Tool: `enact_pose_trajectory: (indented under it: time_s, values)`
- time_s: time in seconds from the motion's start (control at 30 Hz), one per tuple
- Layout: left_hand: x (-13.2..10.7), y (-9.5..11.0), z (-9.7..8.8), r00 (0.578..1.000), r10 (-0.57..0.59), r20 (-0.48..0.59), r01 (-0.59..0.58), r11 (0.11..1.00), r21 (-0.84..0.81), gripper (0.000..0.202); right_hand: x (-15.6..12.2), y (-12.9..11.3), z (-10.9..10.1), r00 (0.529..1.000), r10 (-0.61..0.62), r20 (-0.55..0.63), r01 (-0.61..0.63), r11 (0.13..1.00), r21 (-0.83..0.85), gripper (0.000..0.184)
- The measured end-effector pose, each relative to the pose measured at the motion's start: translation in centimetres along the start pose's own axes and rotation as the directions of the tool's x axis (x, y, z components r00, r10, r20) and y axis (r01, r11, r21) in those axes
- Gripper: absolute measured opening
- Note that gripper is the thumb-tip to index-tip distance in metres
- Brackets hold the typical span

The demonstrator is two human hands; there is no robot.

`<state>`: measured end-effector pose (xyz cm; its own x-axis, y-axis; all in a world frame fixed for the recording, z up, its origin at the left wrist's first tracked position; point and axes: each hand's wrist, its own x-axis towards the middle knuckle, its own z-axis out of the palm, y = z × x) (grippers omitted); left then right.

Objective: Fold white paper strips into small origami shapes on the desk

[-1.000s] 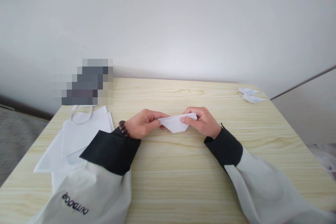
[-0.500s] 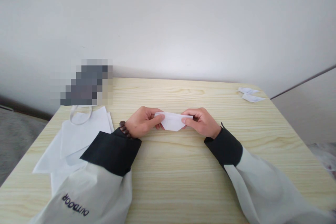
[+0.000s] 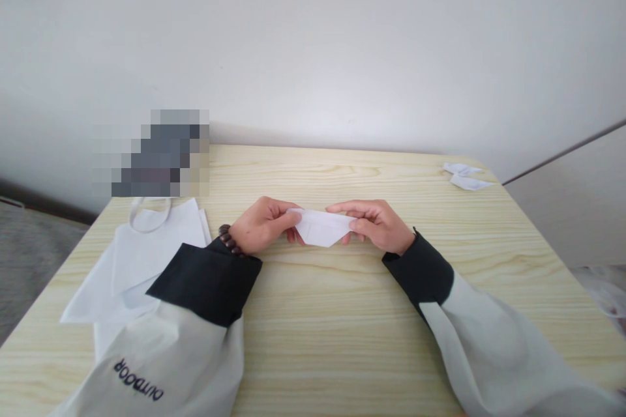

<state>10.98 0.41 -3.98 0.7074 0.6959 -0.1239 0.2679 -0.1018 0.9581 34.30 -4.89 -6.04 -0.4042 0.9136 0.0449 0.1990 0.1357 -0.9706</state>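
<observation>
Between my two hands a small piece of folded white paper (image 3: 323,229) is held above the middle of the table. It is wide along its top edge, with slanted corners narrowing toward the bottom. My left hand (image 3: 267,226) pinches its left end, thumb in front and fingers behind. At the right end, my right hand (image 3: 379,225) grips it with the thumb on the near face, while the index finger stretches along behind the top edge. The fingertips behind the paper are partly hidden.
White paper sheets (image 3: 151,247) lie at the left of the wood-grain table (image 3: 313,339), with a whitish ring (image 3: 169,215) on top. Behind them is a dark pixelated object (image 3: 156,159). Folded white paper pieces (image 3: 469,181) rest at the far right, and a white wall (image 3: 313,45) stands behind.
My right thumb has slid outward to the right end of the paper, and the right index finger has reached along its top edge. My left hand has shifted slightly left.
</observation>
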Motion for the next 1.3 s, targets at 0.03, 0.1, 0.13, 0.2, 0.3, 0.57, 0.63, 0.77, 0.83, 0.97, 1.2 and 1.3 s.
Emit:
enact_pose_trajectory:
  time_s: [0.03, 0.1, 0.13, 0.2, 0.3, 0.57, 0.63, 0.77, 0.83, 0.97, 1.2, 1.3]
  values:
    - [0.0, 0.0, 0.0, 1.0, 0.001, 0.004, 0.0, 1.0, -0.013, 0.026, 0.0, 0.1, 0.0, 1.0, -0.003, 0.003, 0.003, 1.0, 0.015, 0.042]
    - [0.0, -0.1, -0.1, 1.0, -0.002, 0.004, 0.002, 0.999, -0.042, 0.026, 0.0, 0.3, -0.1, 1.0, -0.014, 0.005, 0.013, 0.999, 0.05, 0.047]
    - [0.0, -0.1, -0.2, 1.0, -0.007, -0.007, 0.006, 0.998, -0.061, 0.026, 0.0, 0.4, -0.1, 1.0, -0.024, 0.0, 0.024, 0.997, 0.071, 0.05]
    - [0.0, -0.2, -0.3, 0.999, -0.024, -0.047, 0.02, 0.995, -0.095, 0.026, 0.1, 0.5, -0.2, 0.998, -0.05, -0.037, 0.053, 0.993, 0.102, 0.051]
    - [0.0, -0.4, -0.5, 0.996, -0.04, -0.079, 0.033, 0.995, -0.089, 0.026, 0.1, 0.6, -0.3, 0.994, -0.066, -0.084, 0.073, 0.994, 0.084, 0.05]
    - [0.1, -0.2, -0.1, 0.996, -0.044, -0.082, 0.044, 0.999, -0.003, 0.026, 0.0, 0.1, 0.0, 0.998, -0.026, -0.057, 0.03, 0.997, 0.069, 0.034]
    - [0.1, -0.2, -0.2, 0.996, -0.039, -0.079, 0.039, 0.999, -0.001, 0.027, 0.0, -0.1, 0.1, 0.997, -0.013, -0.07, 0.016, 0.999, 0.037, 0.03]
    - [0.1, -0.3, -0.2, 0.998, -0.019, -0.061, 0.02, 1.0, 0.007, 0.027, 0.0, -0.2, 0.3, 0.997, 0.022, -0.079, -0.024, 0.999, -0.023, 0.026]
    - [0.1, -0.1, -0.1, 0.998, -0.016, -0.062, 0.018, 1.0, 0.023, 0.027, 0.0, -0.1, 0.3, 0.997, 0.023, -0.077, -0.025, 0.999, -0.026, 0.024]
    - [0.1, 0.1, 0.1, 0.994, -0.018, -0.105, 0.026, 0.997, 0.071, 0.028, 0.0, 0.0, 0.3, 0.996, 0.006, -0.089, -0.004, 1.0, 0.022, 0.023]
    - [0.1, -0.1, 0.0, 0.996, -0.018, -0.084, 0.026, 0.995, 0.1, 0.032, 0.0, -0.1, 0.7, 0.993, -0.012, -0.119, 0.005, 0.998, -0.059, 0.022]
    - [0.1, -0.2, 0.1, 0.995, 0.016, -0.102, -0.008, 0.997, 0.078, 0.035, 0.1, 0.0, 1.0, 0.973, -0.05, -0.223, 0.023, 0.992, -0.124, 0.022]
